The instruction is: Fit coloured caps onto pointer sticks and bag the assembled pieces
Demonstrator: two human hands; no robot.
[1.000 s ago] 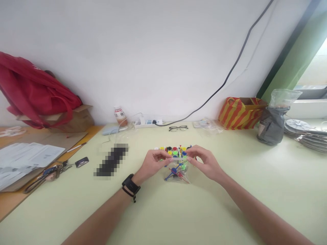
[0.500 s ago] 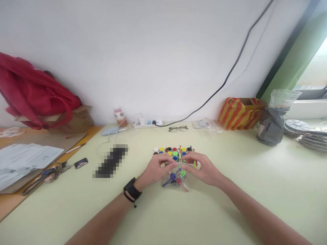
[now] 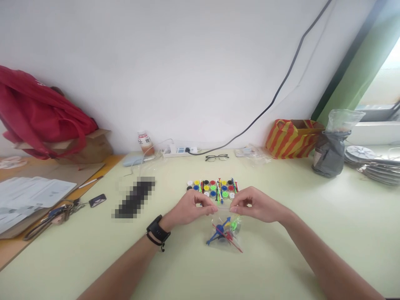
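Observation:
A clear plastic zip bag (image 3: 225,241) hangs between my hands, with coloured plastic arrows and round pieces inside, blue, red, green and yellow among them. My left hand (image 3: 195,206) pinches the bag's top edge at its left corner. At the right corner, my right hand (image 3: 254,204) pinches the same edge between thumb and fingers. Just beyond the hands, rows of round coloured discs (image 3: 213,188) lie on the table with bundles of thin coloured arrows (image 3: 219,191) between them. My wrists hide a little of the nearest pieces.
Eyeglasses (image 3: 217,157), a power strip (image 3: 179,152) and a bottle (image 3: 145,143) stand along the wall. To the right are a striped bag (image 3: 290,139), a grey bag (image 3: 331,154) and stacked discs (image 3: 383,171). Papers (image 3: 34,200) and a red bag (image 3: 43,112) are at left.
The bag has come lower and slightly right, nearer to me. My hands have moved apart along its top edge, and more of the discs behind shows.

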